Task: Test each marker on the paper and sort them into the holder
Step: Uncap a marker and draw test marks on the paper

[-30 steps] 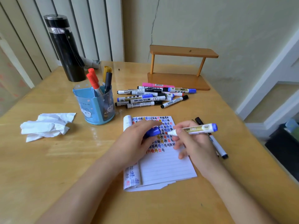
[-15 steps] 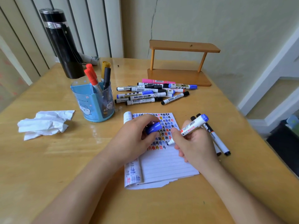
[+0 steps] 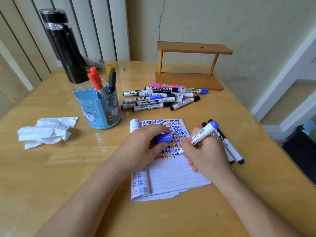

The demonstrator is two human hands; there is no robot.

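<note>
My right hand [image 3: 206,155] grips a white marker with a blue end [image 3: 202,133], tilted, its tip touching the lined paper [image 3: 172,173] among rows of coloured test marks. My left hand [image 3: 142,147] rests on the paper's left part and holds the marker's blue cap [image 3: 163,138]. The blue holder [image 3: 97,108] stands to the left with several markers upright in it, two of them orange. A pile of several markers [image 3: 159,98] lies beyond the paper. Two black-capped markers [image 3: 229,144] lie to the right of my right hand.
A crumpled white tissue [image 3: 46,130] lies at the left. A black flask [image 3: 63,45] stands at the back left. A small wooden shelf [image 3: 189,65] stands against the wall at the back. The table's right edge drops to the floor.
My right hand turned the marker from level to tilted and lowered its tip onto the paper. My left hand kept the blue cap in place.
</note>
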